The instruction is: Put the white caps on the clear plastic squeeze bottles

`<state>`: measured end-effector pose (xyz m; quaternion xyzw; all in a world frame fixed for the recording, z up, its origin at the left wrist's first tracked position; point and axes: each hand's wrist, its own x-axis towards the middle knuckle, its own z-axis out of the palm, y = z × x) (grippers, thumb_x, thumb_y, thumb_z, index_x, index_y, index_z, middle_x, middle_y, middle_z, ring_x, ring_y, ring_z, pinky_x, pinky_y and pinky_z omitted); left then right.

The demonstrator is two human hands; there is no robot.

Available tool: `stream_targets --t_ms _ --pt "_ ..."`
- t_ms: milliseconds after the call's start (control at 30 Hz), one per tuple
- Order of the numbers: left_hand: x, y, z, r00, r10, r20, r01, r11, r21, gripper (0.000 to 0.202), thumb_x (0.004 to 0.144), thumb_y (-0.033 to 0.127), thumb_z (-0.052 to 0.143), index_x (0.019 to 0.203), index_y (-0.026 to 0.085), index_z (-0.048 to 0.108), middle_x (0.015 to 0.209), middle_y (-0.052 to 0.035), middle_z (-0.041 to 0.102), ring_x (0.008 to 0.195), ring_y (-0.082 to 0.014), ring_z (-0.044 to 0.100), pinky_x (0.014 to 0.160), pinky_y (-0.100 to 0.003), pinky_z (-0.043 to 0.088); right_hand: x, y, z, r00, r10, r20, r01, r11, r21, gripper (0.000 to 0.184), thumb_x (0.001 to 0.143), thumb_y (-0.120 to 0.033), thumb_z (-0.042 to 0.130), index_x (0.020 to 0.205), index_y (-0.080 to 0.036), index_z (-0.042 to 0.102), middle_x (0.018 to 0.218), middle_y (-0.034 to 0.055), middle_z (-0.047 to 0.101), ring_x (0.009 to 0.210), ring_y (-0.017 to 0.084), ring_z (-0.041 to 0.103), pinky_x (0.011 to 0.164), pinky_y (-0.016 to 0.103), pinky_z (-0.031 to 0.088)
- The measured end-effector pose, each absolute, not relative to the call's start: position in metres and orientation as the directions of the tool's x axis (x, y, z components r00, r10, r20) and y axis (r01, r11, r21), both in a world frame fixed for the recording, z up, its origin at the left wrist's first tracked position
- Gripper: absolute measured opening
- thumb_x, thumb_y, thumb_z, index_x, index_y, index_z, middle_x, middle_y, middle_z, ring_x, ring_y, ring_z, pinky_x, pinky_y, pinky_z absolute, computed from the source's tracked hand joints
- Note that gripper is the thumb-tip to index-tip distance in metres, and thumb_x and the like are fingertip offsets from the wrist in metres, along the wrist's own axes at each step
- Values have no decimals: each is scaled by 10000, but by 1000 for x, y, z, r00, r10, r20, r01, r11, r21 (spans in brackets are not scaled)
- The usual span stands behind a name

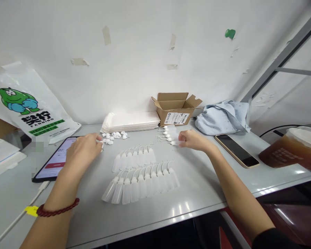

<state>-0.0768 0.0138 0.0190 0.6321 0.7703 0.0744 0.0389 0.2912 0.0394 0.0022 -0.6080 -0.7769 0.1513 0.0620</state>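
My left hand point(86, 149) is closed in a pinch at the edge of a loose cluster of small white caps point(115, 135), with one white piece at its fingertips. My right hand point(193, 140) pinches the end of a small translucent plastic bottle point(177, 143), the nearest in a short stack of similar bottles lying on their sides. Between my hands, more translucent bottles lie in two slanted rows, a back row point(133, 159) and a longer front row point(141, 186). Thin curved white strands stick out from their tops.
Behind stand a stack of white sheets point(132, 121), an open cardboard box point(175, 114) and a light blue cloth bag point(220, 117). A lit phone point(53, 164) lies under my left forearm. At right are a dark phone point(237, 150) and a drink cup point(287, 148). A plastic bag point(33, 103) leans at left.
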Motion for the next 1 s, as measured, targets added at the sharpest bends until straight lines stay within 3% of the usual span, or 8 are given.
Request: stream_targets --t_ms 267,400,500,633,767,1000 --pt "-69 22 2 -3 997 83 999 -1 49 341 830 200 412 1079 128 634 1099 -173 651 996 -356 606 777 -409 469 291 37 5 -153 987 -37 961 140 -237 226 689 -350 695 784 -170 595 823 52 652 706 180 574 555 250 355" --pt "-62 26 -13 83 990 112 996 -86 27 338 832 154 394 1063 111 637 1150 -165 623 1051 -307 588 864 -374 451 282 34 5 -123 980 155 954 160 -253 263 763 -422 644 802 -171 578 841 57 657 691 180 562 544 255 329" --pt "-59 27 -21 115 986 123 992 -121 40 336 818 119 387 1032 110 645 1119 -163 629 1032 -296 596 866 -371 452 266 29 1 -232 933 274 869 325 -372 205 831 -368 590 837 -163 583 802 47 654 644 149 550 580 252 364" --pt "-57 28 -24 129 987 97 990 -133 43 329 786 80 387 966 112 660 1072 -174 631 1003 -294 606 842 -367 459 239 15 -8 -496 836 234 648 536 -541 174 887 -301 521 966 -173 608 802 36 643 667 130 561 623 242 418" --pt "-59 30 -25 114 990 83 992 -117 39 295 752 72 413 898 104 667 997 -188 647 986 -305 608 830 -370 454 225 3 -14 -647 739 187 555 625 -549 213 911 -253 485 1045 -170 628 802 40 634 689 131 561 650 256 429" --pt "-59 28 -21 97 994 54 992 -101 71 269 709 93 449 854 137 671 905 -158 688 937 -304 624 784 -358 454 220 -1 -16 -713 687 141 516 650 -558 243 933 -254 449 999 -149 659 818 55 662 683 134 561 647 258 422"
